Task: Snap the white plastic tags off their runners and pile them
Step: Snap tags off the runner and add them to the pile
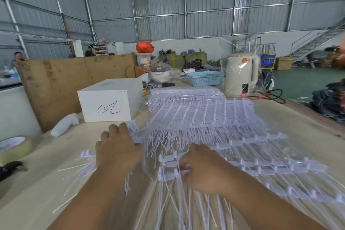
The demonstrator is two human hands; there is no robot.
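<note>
White plastic tags on their runners (261, 166) lie in layered sheets across the right half of the wooden table (37, 192). A taller stack of runner sheets (196, 115) sits behind them. My right hand (203, 170) pinches the left end of the nearest runner strip, fingers curled round it. My left hand (117, 147) lies knuckles up on a loose pile of snapped-off tags (87, 164) at the left; its fingers curl down over the tags, and what they hold is hidden.
A white box (110, 101) with a scribble stands behind my left hand. A tape roll (14, 147) and a white plastic-wrapped object (64, 124) lie at the left. A kettle (240, 74) and blue basket (204, 78) stand at the back.
</note>
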